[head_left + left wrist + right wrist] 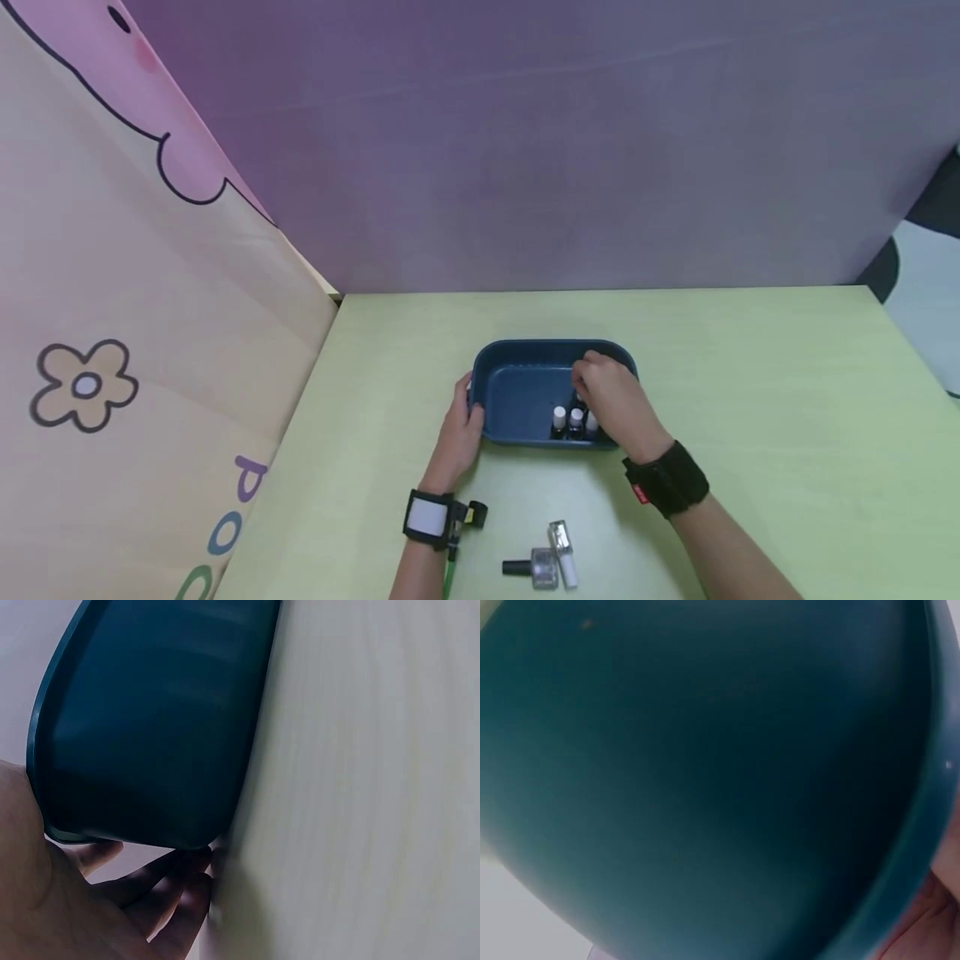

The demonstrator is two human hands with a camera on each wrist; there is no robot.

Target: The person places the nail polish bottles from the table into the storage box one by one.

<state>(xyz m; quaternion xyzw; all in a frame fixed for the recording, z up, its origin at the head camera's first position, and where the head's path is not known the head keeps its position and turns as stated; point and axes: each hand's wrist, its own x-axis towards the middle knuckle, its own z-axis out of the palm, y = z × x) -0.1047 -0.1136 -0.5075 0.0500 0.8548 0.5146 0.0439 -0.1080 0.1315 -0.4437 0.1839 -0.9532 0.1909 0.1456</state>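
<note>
A dark blue plastic bin [517,392] sits on the table. My left hand [459,429] grips its left end, thumb at the rim; in the left wrist view, the left hand's fingers [187,900] lie against the outer wall. My right hand [611,400] reaches in at the right end with fingers curled; its fingertips, and anything between them, are hidden. Just below it several small dark bottles with white caps [558,421] stand in the front right corner. Nearer me lie a clear glittery nail polish bottle with a black cap [543,568] and one with a white cap [561,546].
The pale green table [750,400] meets a purple panel [562,167] at its back edge. A printed panel with a flower [86,385] borders the left side. In the right wrist view, the bin's wall [705,787] fills most of the picture.
</note>
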